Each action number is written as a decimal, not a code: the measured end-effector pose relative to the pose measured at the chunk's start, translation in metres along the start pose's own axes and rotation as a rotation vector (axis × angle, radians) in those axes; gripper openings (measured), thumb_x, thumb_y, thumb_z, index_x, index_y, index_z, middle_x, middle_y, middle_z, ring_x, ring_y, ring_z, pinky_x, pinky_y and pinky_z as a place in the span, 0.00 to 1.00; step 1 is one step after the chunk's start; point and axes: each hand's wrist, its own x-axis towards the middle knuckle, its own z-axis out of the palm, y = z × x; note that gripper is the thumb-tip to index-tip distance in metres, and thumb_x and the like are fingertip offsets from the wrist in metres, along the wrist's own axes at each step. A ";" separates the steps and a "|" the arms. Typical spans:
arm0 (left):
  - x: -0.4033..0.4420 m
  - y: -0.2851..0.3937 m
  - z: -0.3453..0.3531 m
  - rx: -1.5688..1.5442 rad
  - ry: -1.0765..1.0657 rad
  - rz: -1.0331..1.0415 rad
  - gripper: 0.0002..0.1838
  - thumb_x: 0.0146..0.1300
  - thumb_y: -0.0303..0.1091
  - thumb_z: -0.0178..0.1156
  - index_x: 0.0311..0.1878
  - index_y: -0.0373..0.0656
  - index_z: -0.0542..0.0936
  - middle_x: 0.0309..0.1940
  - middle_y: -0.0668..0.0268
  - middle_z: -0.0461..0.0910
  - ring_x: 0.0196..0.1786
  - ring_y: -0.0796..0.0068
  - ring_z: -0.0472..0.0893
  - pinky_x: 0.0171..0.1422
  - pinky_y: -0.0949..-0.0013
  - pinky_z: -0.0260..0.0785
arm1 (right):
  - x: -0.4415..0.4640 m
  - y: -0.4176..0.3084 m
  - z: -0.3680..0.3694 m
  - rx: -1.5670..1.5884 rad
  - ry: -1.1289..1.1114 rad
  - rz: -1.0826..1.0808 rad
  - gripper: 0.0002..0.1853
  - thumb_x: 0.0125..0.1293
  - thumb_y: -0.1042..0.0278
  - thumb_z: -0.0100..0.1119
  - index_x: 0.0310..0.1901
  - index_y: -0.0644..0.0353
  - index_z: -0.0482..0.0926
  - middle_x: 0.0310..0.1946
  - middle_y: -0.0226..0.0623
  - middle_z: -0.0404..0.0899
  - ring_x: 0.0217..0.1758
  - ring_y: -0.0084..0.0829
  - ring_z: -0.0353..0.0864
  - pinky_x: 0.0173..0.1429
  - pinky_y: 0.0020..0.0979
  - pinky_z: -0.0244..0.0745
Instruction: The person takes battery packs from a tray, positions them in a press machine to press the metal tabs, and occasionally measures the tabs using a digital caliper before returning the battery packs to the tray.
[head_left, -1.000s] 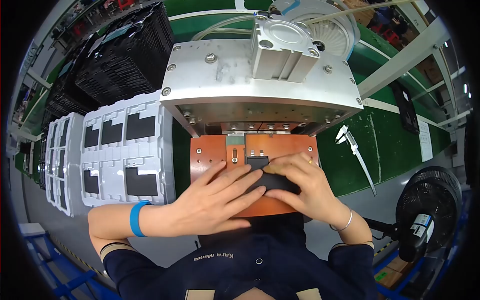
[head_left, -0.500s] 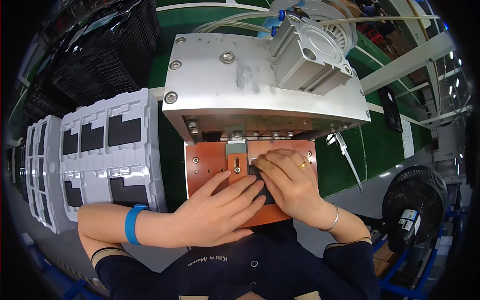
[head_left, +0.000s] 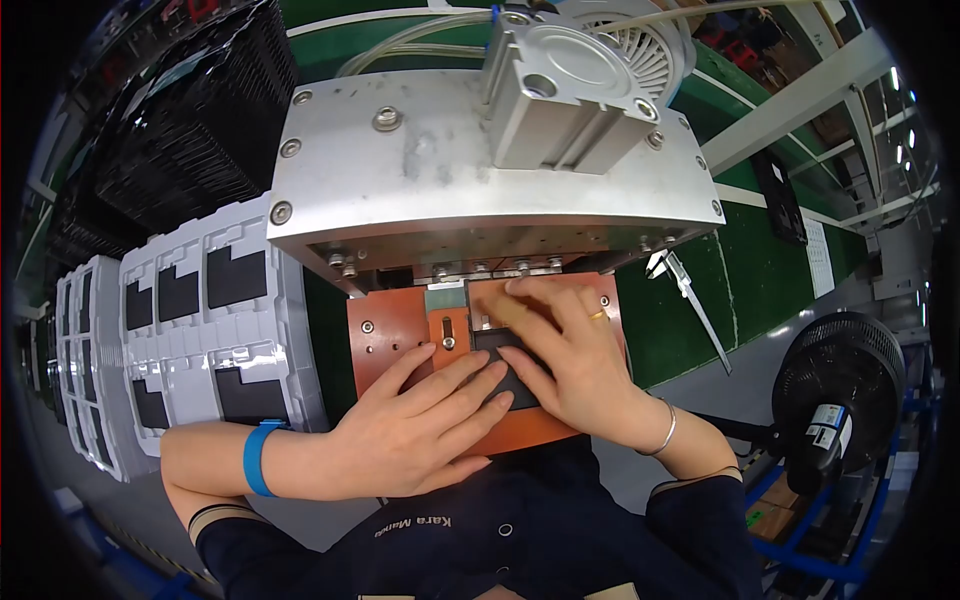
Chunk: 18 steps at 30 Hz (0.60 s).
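A thin black sheet piece (head_left: 492,341) lies on the orange base plate (head_left: 380,340), under the front of a metal press (head_left: 420,180). My left hand (head_left: 410,430) rests with spread fingers, its fingertips on the sheet's left and near part. Over the plate's right side, my right hand (head_left: 580,360) has its fingers stretched out and apart, the thumb at the sheet and the index finger pointing toward the press. Its fingertips are slightly blurred. Beside the sheet stands an orange slotted block (head_left: 447,325) with a screw, a grey-green piece (head_left: 446,299) behind it.
White trays (head_left: 190,345) holding black cut pieces stand on the left, black stacked trays (head_left: 190,150) behind them. Calipers (head_left: 692,295) lie on the green table (head_left: 700,335) at right. A black fan (head_left: 835,385) is at far right. An air cylinder (head_left: 575,110) tops the press.
My right hand's fingers have spread and lifted off the sheet toward the press, uncovering more of it. My left hand stays on the sheet. The whole view has shifted slightly.
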 end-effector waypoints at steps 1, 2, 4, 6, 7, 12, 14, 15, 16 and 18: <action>0.000 0.000 0.000 0.009 -0.002 -0.003 0.32 0.59 0.54 0.63 0.63 0.46 0.76 0.67 0.58 0.70 0.68 0.58 0.70 0.68 0.46 0.60 | 0.001 -0.001 -0.003 0.004 0.013 0.060 0.20 0.53 0.72 0.70 0.50 0.57 0.82 0.53 0.37 0.76 0.55 0.41 0.73 0.56 0.39 0.70; 0.000 0.000 -0.001 0.011 -0.004 -0.004 0.32 0.59 0.54 0.63 0.63 0.46 0.76 0.67 0.58 0.70 0.68 0.58 0.70 0.68 0.46 0.60 | -0.003 0.001 -0.006 0.007 0.015 0.059 0.20 0.53 0.72 0.70 0.50 0.57 0.82 0.53 0.37 0.76 0.55 0.41 0.73 0.56 0.39 0.70; 0.000 0.000 -0.002 0.005 -0.027 -0.012 0.32 0.60 0.56 0.61 0.64 0.47 0.75 0.68 0.58 0.69 0.69 0.58 0.69 0.69 0.47 0.59 | -0.018 0.006 -0.015 0.084 0.048 0.049 0.23 0.54 0.70 0.70 0.53 0.59 0.79 0.54 0.40 0.75 0.57 0.44 0.73 0.56 0.40 0.71; -0.001 -0.001 -0.005 -0.018 -0.034 -0.018 0.33 0.61 0.57 0.61 0.64 0.45 0.74 0.69 0.57 0.68 0.70 0.58 0.68 0.69 0.47 0.59 | -0.027 0.003 -0.025 0.140 -0.059 0.043 0.24 0.53 0.67 0.72 0.53 0.59 0.79 0.55 0.40 0.76 0.57 0.43 0.74 0.57 0.40 0.71; 0.000 -0.001 -0.007 -0.044 -0.040 -0.009 0.35 0.62 0.57 0.60 0.65 0.43 0.72 0.69 0.56 0.68 0.71 0.59 0.67 0.69 0.48 0.59 | -0.030 0.001 -0.027 0.184 -0.162 0.045 0.25 0.52 0.65 0.73 0.53 0.59 0.80 0.55 0.40 0.76 0.57 0.43 0.75 0.57 0.40 0.71; 0.002 -0.008 -0.011 -0.132 -0.061 -0.047 0.35 0.64 0.60 0.58 0.66 0.43 0.72 0.70 0.55 0.66 0.72 0.57 0.66 0.71 0.48 0.56 | -0.028 0.009 -0.019 0.168 -0.145 0.014 0.22 0.52 0.61 0.73 0.48 0.57 0.82 0.53 0.37 0.78 0.55 0.40 0.75 0.57 0.37 0.71; 0.004 -0.012 -0.012 -0.149 -0.062 -0.071 0.35 0.64 0.60 0.58 0.66 0.44 0.72 0.70 0.55 0.66 0.72 0.55 0.65 0.72 0.47 0.55 | -0.020 0.015 -0.017 0.164 -0.128 0.012 0.19 0.52 0.62 0.73 0.46 0.56 0.83 0.52 0.36 0.79 0.54 0.40 0.75 0.57 0.37 0.72; 0.006 -0.016 -0.011 -0.111 -0.059 -0.083 0.36 0.63 0.63 0.57 0.65 0.46 0.74 0.70 0.56 0.66 0.72 0.53 0.64 0.73 0.47 0.53 | -0.016 0.018 -0.016 0.167 -0.129 0.009 0.19 0.52 0.62 0.73 0.46 0.56 0.83 0.52 0.36 0.79 0.54 0.40 0.75 0.57 0.37 0.72; 0.007 -0.019 -0.011 -0.073 -0.056 -0.094 0.36 0.61 0.65 0.57 0.65 0.49 0.76 0.70 0.57 0.67 0.72 0.51 0.64 0.74 0.47 0.51 | -0.011 0.021 -0.015 0.183 -0.105 -0.001 0.19 0.51 0.63 0.74 0.45 0.57 0.83 0.51 0.36 0.79 0.54 0.40 0.75 0.57 0.37 0.73; 0.010 -0.024 -0.012 -0.066 -0.054 -0.101 0.36 0.62 0.65 0.57 0.65 0.50 0.76 0.70 0.57 0.67 0.72 0.51 0.64 0.74 0.46 0.51 | -0.002 0.025 -0.013 0.191 -0.068 -0.012 0.19 0.47 0.62 0.76 0.42 0.56 0.85 0.50 0.35 0.81 0.52 0.41 0.77 0.56 0.38 0.75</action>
